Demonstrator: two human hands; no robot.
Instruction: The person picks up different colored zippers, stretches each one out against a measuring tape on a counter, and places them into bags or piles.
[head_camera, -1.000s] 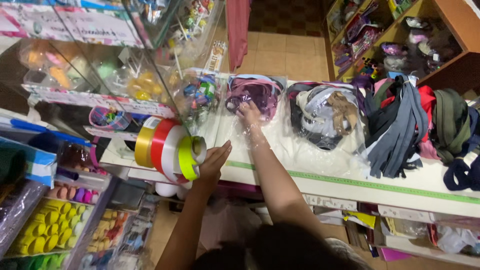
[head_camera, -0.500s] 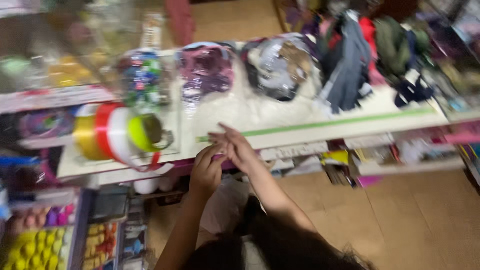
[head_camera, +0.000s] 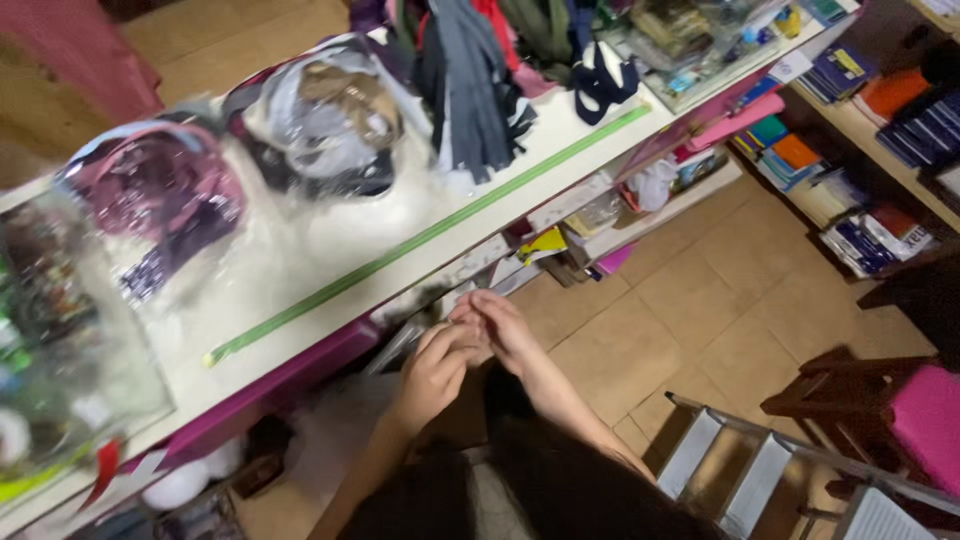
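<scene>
The left hand (head_camera: 432, 372) and right hand (head_camera: 503, 327) meet at the centre of the frame, fingers curled together, so whatever lies between them is hidden and too small to make out. The clear bags (head_camera: 60, 330) at the left edge are blurred and cut off, their contents unreadable. A metal stepladder (head_camera: 745, 470) at lower right runs out of the frame. The books (head_camera: 870, 90) at upper right are smeared by motion.
</scene>
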